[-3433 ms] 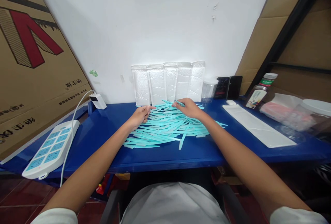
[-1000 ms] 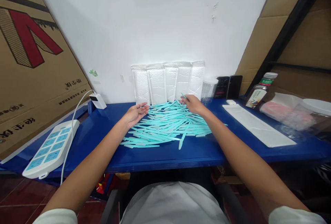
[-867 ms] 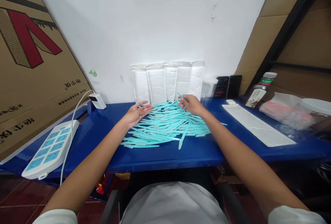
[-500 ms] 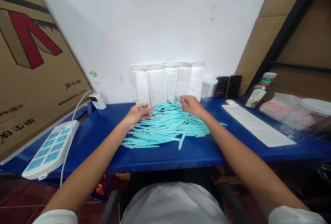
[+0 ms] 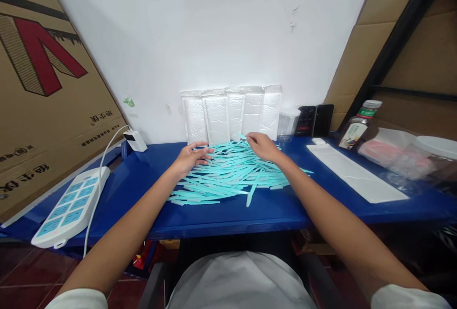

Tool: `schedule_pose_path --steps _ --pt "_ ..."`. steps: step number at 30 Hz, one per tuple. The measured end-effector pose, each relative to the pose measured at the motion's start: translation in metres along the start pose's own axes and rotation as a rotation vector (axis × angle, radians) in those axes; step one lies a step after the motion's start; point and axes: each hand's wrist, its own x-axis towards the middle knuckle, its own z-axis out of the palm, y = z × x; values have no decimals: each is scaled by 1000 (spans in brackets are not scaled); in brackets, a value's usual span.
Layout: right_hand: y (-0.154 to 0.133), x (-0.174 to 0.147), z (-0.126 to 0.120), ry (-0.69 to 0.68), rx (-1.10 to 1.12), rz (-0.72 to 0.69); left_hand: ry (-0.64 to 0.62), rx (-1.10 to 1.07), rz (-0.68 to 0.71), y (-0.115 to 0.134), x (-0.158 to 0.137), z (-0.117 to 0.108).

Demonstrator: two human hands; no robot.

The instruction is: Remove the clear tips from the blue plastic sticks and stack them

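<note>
A loose pile of slim turquoise sticks (image 5: 228, 171), several with pale, clear-looking ends, lies on the blue table (image 5: 143, 190). My right hand (image 5: 263, 146) is above the back of the pile, thumb and fingers closed on one turquoise stick (image 5: 242, 136) whose tip points left. At the pile's left side is my left hand (image 5: 193, 157), fingers spread and curved over the sticks, with no stick plainly in its grip. Behind the pile, several silvery-white padded envelopes (image 5: 217, 118) lean in a row against the wall.
On the left stand a power strip (image 5: 71, 206) and a white charger (image 5: 135, 140) with its cable. To the right are a flat white envelope (image 5: 357, 173), a clear jar (image 5: 287, 125), two dark phones (image 5: 322, 121), a bottle (image 5: 359, 125) and a bag of pink items (image 5: 380, 152).
My right hand has shifted slightly left with the turquoise stick, and more of the stick shows now. My left hand's fingers have parted a little.
</note>
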Motion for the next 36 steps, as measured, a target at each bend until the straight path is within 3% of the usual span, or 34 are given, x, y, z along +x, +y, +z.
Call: schedule_pose_path --steps 5,14,20,25,36 --pt "-1 -2 4 12 69 -44 12 45 -16 -1 -1 0" --pt "-2 -2 6 -8 138 -42 -89 185 48 -2 -2 -1" --pt "-15 -5 5 -67 380 -21 21 439 157 -10 1 1" --pt "-19 -7 5 -77 383 -38 103 651 227 -14 1 0" --pt "-30 -11 2 -160 438 -49 94 624 221 -10 1 3"
